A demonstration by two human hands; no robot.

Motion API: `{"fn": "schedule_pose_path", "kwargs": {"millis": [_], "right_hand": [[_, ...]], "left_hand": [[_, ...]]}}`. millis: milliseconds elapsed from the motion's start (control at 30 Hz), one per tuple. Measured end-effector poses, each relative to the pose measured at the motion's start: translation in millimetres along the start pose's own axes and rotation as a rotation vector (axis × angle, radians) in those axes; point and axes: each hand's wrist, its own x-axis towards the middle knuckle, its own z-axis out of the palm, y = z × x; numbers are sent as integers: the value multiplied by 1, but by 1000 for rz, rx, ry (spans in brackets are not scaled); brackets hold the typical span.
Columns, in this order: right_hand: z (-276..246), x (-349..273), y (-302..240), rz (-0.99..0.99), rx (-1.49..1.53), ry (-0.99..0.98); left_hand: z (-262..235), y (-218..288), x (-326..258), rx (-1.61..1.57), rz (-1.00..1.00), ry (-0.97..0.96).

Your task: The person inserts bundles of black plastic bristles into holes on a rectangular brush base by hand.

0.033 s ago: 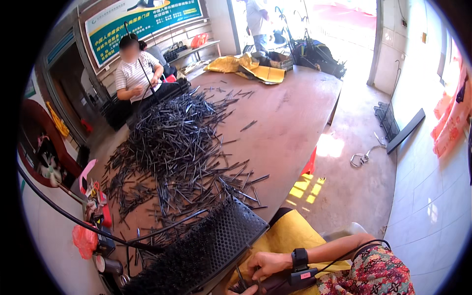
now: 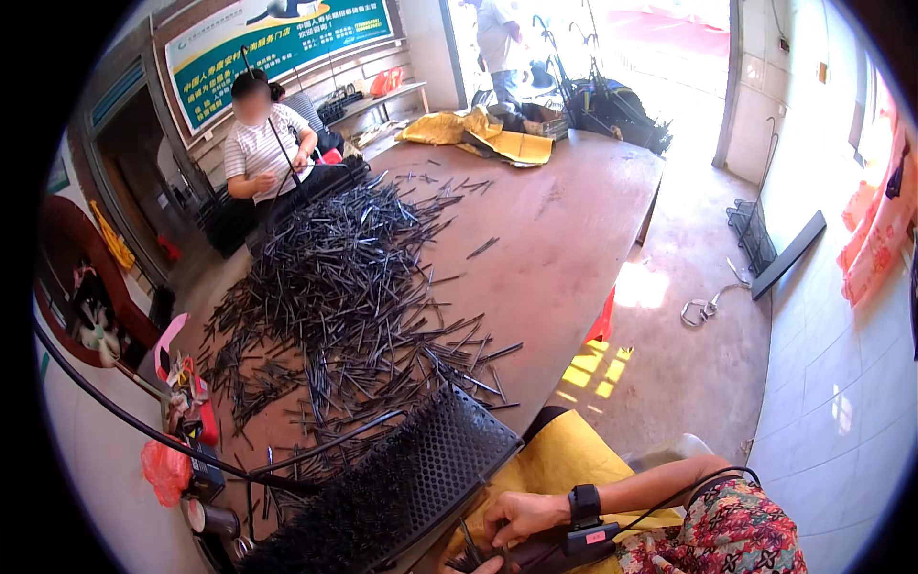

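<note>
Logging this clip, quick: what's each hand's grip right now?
Left hand: mostly cut off, dark bristles at its fingers; grip unclear.
Right hand: fingers curled; whether holding anything, cannot tell.

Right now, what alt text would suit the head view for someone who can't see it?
The person's right hand and partly cropped left hand are close together at some dark strands beside a large black brush. Beyond it, a heap of thin dark strips spreads over a brown table, with another person at the far left.

Overexposed glare from doorway [image 2: 669, 86], fisheye-bent edges
</note>
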Motion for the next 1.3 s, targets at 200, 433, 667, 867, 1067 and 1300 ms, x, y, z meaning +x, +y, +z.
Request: {"fn": "schedule_pose_path", "kwargs": {"millis": [200,433,667,867,1067,1300], "right_hand": [[7,-5,3,43,174,-46],[11,-19,-5,114,165,130],[18,-31,1,194,550,234],[15,-40,1,105,452,319],[-21,-60,-22,-129,232,611],[-38,-70,-51,-808,-862,889]], "left_hand": [[-8,-7,2,68,-7,17],[-13,-20,7,255,33,-24],[-15,-24,10,294,49,-16],[4,-4,9,221,81,151],[32,31,8,177,172,419],[38,28,11,-150,53,166]]}}
